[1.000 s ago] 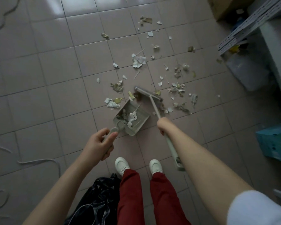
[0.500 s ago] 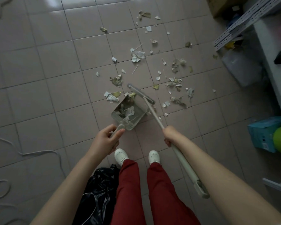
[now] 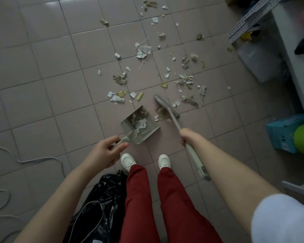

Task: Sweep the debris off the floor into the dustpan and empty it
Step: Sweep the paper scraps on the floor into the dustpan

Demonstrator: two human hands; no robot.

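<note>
Bare tile floor (image 3: 42, 106) at left; debris (image 3: 182, 79) ahead, clear bin (image 3: 258, 62) and shelving (image 3: 249, 16) at right.

Red trousers (image 3: 174, 204), white shoes (image 3: 128, 161), white sleeve (image 3: 284, 218), prob. short.

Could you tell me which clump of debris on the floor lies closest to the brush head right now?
The brownish clump right against the brush head, on the dustpan's side. The other scraps lie farther out on the tiles, apart from the brush.
</note>
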